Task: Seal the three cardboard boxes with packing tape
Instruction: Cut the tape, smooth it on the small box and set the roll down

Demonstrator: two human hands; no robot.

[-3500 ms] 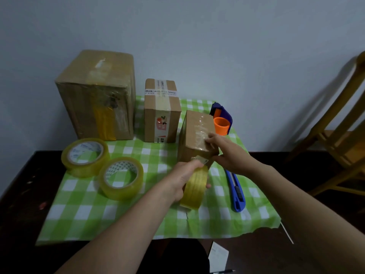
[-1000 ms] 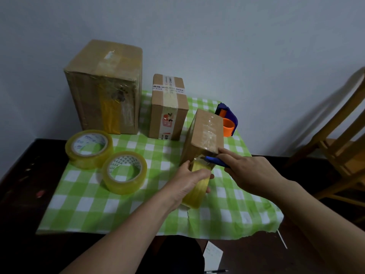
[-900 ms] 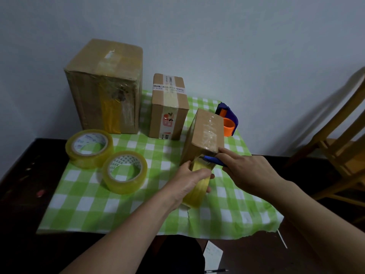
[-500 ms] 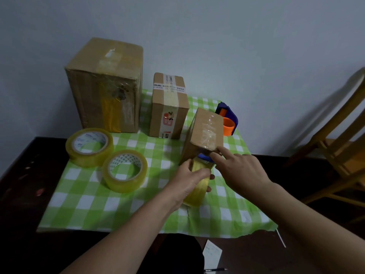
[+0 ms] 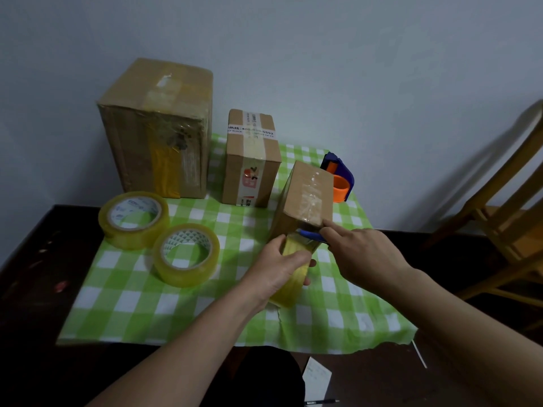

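The left hand [image 5: 279,268] grips a yellowish tape roll [image 5: 289,289] on edge, thumb over its top, just in front of the small box [image 5: 308,198], which stands tilted on the green checked cloth [image 5: 338,312] near the middle of the counter [image 5: 35,289]. The right hand [image 5: 361,254] holds a blue knife [image 5: 311,235] between roll and box, its forefinger reaching to the box's near top edge. Clear tape lies along the small box's top. The middle box [image 5: 249,160] and big box [image 5: 155,127] stand at the counter's far edge, the big one to the left. Two spare rolls [image 5: 133,220] [image 5: 186,254] lie flat on the cloth's left side, and a blue and orange dispenser [image 5: 338,180] sits behind the small box.
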